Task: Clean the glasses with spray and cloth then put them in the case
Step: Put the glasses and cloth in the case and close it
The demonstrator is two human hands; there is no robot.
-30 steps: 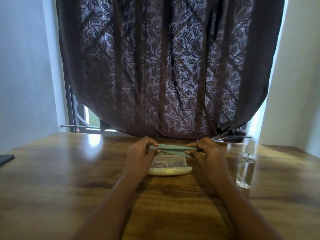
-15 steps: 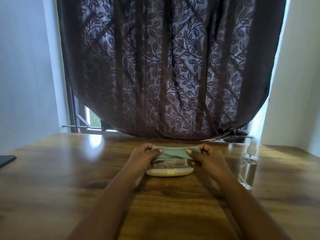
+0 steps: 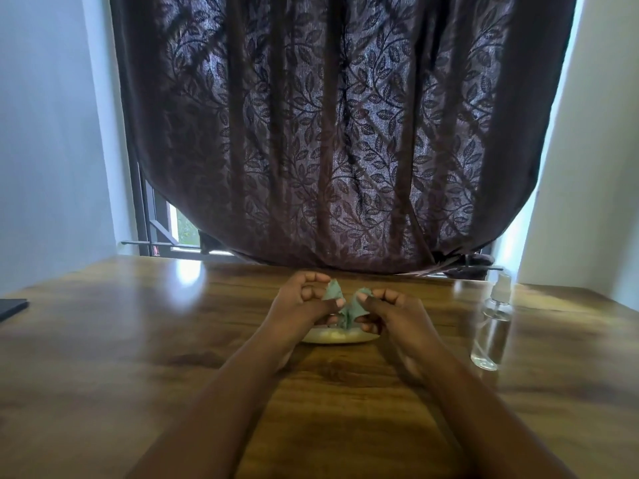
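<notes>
Green cloth (image 3: 346, 307) is pinched at two corners — one by the left hand (image 3: 301, 300), one by the right hand (image 3: 387, 311), fingers curled on the fabric. The corners are brought together, judged a fold so the cloth fits the case (image 3: 337, 337). The cream case is lying directly beneath both hands; contents are mostly hidden, so the glasses cannot be confirmed inside. Spray bottle (image 3: 492, 328) is stood well apart on the right of the wooden table (image 3: 138, 357) — clear liquid is seen in it.
</notes>
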